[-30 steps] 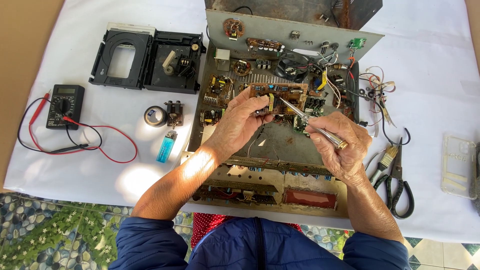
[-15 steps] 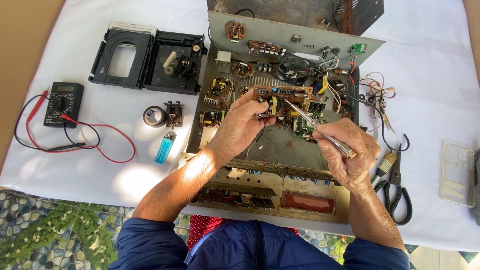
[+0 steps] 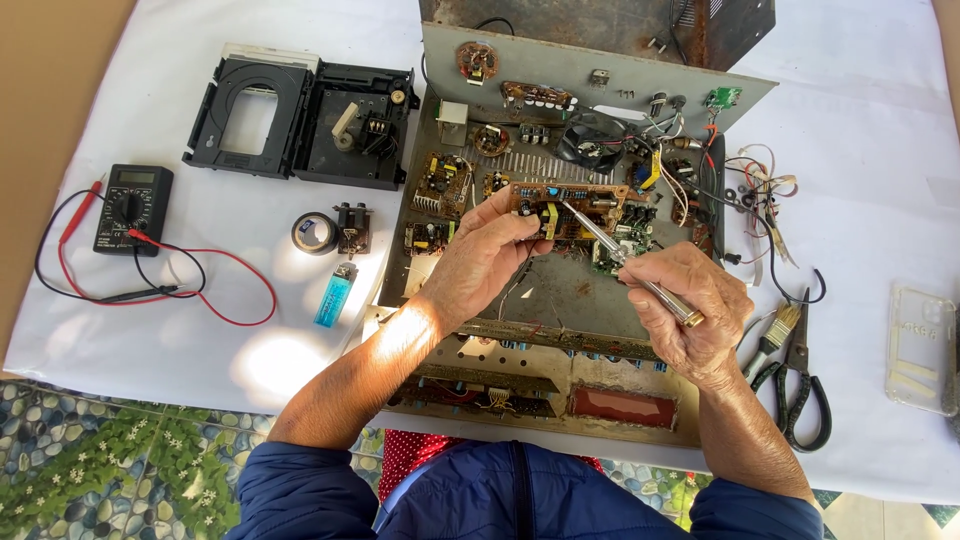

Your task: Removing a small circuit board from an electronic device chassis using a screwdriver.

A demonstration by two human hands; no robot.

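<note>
Left hand [image 3: 480, 265] has lifted the small brown circuit board [image 3: 565, 205] a bit higher off the open amplifier chassis [image 3: 560, 290], fingers still pinching its edge. Right hand [image 3: 690, 310] stays wrapped around the metal probe [image 3: 625, 255], tip now touching the board, so looks like poking at components.
</note>
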